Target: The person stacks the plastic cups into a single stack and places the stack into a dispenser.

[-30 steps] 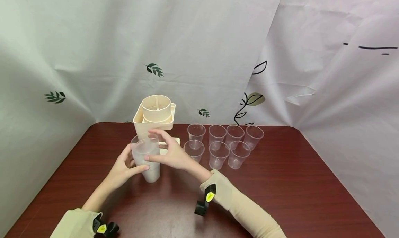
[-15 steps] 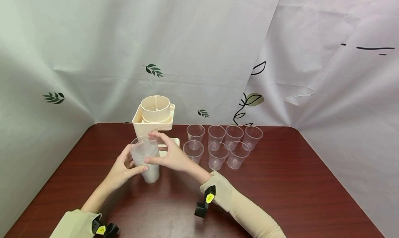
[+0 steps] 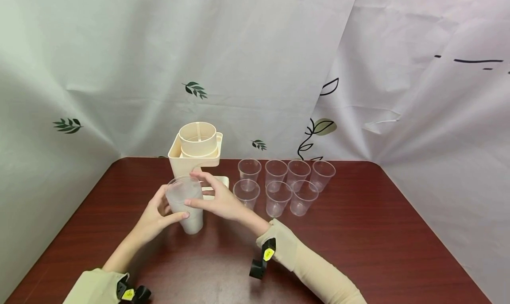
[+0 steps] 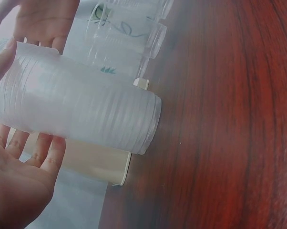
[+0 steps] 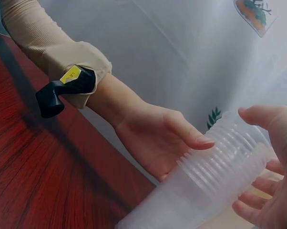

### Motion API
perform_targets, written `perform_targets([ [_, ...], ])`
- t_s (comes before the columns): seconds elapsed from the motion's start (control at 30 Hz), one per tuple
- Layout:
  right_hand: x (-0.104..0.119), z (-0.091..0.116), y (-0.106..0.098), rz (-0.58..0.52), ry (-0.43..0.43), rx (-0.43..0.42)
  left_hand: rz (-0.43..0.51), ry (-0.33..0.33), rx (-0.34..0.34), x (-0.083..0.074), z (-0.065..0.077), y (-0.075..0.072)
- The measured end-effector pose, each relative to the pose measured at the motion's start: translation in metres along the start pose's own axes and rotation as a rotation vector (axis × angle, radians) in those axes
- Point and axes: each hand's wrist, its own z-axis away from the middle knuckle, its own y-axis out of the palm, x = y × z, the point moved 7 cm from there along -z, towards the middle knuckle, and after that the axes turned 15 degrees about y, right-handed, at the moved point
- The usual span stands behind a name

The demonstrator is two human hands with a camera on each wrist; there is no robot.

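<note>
A tall stack of nested clear plastic cups (image 3: pixel 192 222) stands upright over the table, its rims facing up. My left hand (image 3: pixel 153 220) grips it from the left, thumb across the near side and fingers behind. From the right, my right hand (image 3: pixel 221 200) holds the upper part, with thumb on the near side and index finger by the top rim. In the left wrist view the stacked cups (image 4: pixel 91 102) show many close ridges. The right wrist view has the cup stack (image 5: pixel 196 186) between the left palm (image 5: pixel 153 138) and my right fingers (image 5: pixel 258 191).
Behind the stack is a cream plastic stand (image 3: pixel 179 166) with a round holder (image 3: pixel 198 140) on top. To its right, several single clear cups (image 3: pixel 276 202) stand upright in two rows on the red-brown table (image 3: pixel 358 237). A pale printed cloth (image 3: pixel 259 65) hangs behind.
The top rim of the cup stack has sunk slightly between the hands. Both hands keep nearly the same place and hold; the rowed cups and the stand are unmoved.
</note>
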Motion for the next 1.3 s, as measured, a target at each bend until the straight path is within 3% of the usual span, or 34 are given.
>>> perform_targets([
  [0.87, -0.0038, 0.0007, 0.0004, -0.016, 0.044, 0.022, -0.009, 0.021, -0.019, -0.0026, -0.0013, 0.0011],
  [1.3, -0.0025, 0.0023, 0.0004, 0.019, 0.015, 0.011, -0.026, 0.000, -0.018, 0.0009, 0.0017, -0.0004],
])
